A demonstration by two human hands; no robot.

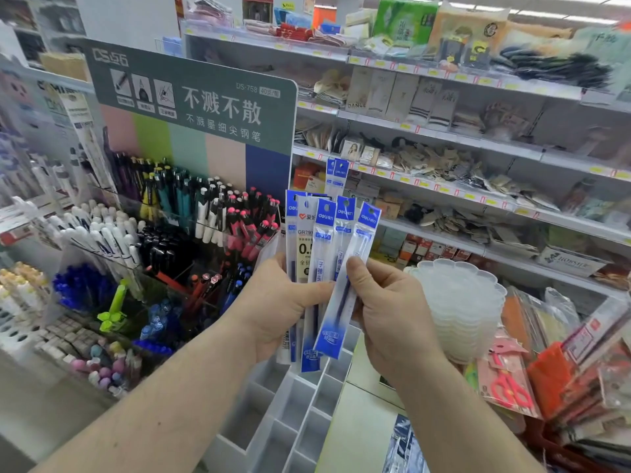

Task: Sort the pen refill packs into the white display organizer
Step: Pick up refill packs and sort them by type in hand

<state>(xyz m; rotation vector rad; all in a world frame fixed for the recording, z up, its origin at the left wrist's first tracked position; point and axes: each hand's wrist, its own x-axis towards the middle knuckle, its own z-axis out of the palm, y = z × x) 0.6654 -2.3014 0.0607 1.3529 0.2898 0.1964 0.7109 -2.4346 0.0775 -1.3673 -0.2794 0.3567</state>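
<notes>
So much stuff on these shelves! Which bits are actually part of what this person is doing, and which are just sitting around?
Part of the job:
- left hand, holding a fan of refill packs
- right hand, pinching the front pack
- white display organizer below

Just sitting around:
- pen display
- green sign
- stacked clear trays
- pink scissors
- shelf goods

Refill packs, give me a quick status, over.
Left hand grips fanned refill packs. Right hand pinches the rightmost pack. White organizer below, visible compartments bare. Nothing in the way.
</notes>
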